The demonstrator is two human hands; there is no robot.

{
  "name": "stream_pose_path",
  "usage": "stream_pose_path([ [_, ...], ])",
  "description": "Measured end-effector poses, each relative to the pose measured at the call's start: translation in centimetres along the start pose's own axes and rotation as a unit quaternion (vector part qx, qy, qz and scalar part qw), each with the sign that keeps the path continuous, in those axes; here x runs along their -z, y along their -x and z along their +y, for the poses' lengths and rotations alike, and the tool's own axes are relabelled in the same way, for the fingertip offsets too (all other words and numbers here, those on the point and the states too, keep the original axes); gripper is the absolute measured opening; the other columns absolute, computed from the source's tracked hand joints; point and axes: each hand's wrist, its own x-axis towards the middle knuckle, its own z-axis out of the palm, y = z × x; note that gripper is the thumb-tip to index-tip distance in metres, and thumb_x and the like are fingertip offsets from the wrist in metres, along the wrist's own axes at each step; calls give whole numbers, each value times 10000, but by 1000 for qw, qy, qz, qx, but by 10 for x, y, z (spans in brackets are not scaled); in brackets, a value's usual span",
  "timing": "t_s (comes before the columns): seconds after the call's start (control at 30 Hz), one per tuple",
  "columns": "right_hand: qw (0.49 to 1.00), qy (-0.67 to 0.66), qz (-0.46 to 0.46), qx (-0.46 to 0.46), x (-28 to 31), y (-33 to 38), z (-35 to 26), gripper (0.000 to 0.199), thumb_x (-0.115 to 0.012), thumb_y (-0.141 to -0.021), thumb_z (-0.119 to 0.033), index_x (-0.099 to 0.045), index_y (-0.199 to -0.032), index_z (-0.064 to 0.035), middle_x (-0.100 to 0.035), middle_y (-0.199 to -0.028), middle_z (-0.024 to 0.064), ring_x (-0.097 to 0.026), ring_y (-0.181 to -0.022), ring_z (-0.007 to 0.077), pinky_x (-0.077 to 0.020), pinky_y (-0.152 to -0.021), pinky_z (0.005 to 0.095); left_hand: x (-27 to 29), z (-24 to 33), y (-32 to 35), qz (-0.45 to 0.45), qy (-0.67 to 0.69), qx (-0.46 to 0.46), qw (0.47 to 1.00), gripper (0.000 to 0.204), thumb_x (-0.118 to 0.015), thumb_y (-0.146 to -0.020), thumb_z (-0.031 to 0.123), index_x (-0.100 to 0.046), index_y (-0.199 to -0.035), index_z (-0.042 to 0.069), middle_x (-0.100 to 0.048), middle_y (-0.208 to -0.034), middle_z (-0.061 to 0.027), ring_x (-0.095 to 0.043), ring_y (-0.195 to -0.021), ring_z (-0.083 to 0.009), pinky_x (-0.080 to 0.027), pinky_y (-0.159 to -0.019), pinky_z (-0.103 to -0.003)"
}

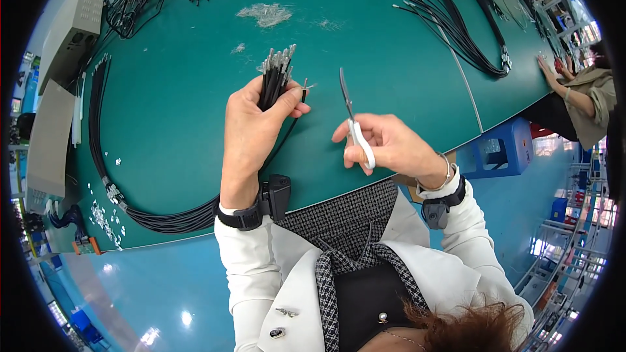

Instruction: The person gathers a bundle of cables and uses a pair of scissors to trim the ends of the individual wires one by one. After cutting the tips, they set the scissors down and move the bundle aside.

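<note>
Head view: your left hand is clenched around a bundle of black cables, metal-tipped ends fanning out just above the fist. Thumb and forefinger pinch one single cable off to the right of the bundle. Cable tails drop below the grip and loop left across the green table. Your right hand grips white-handled scissors, fingers through the loops, blades pointing up and slightly apart, near that single cable but not touching. Cut scraps lie well above the grip. Another person's hand rests on the far right edge.
</note>
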Motion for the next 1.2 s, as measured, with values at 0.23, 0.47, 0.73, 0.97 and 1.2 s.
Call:
stream_pose_path([
  [0.23, 998, -56, -19, -15, -11, 6, 0, 404, -666, -868, -358, -563, -987, 13, -627, -699, 66, -514, -499, 49, -381, -420, 185, 4, -2, 0, 6, 0, -5, 1000, 106, -639, -847, 66, -624, -863, -37, -650, -766, -63, -639, -684, -114, -501, -626, -225],
  [0.47, 993, -100, -51, -25, -12, 5, -2, 395, -638, -882, -377, -577, -955, 6, -608, -630, 69, -424, -402, 32, -322, -379, 172, 5, -3, -2, -9, -6, -10, 1000, 124, -645, -848, 91, -621, -876, -27, -652, -774, -58, -633, -688, -106, -490, -624, -221],
  [0.73, 993, -103, -45, -20, -8, 0, -1, 379, -656, -875, -363, -596, -925, 8, -603, -607, 56, -418, -384, 31, -301, -361, 174, 5, -4, -2, -26, -7, 0, 1000, 133, -640, -851, 96, -613, -888, -28, -652, -773, -56, -632, -683, -102, -483, -617, -221],
  [0.97, 994, -97, -45, -25, -6, -2, 0, 450, -660, -863, -396, -592, -954, 39, -605, -610, 63, -400, -385, 12, -298, -366, 152, 5, -6, -2, -43, 3, 7, 999, 145, -642, -850, 95, -609, -912, -32, -649, -775, -56, -633, -683, -103, -485, -624, -220],
  [1.2, 992, -112, -49, -17, -6, -2, 1, 434, -647, -880, -377, -592, -957, 47, -602, -603, 52, -381, -380, 9, -278, -359, 156, 5, -5, -2, -46, 13, 11, 999, 150, -643, -847, 90, -608, -916, -38, -648, -793, -57, -632, -682, -106, -486, -631, -220],
])
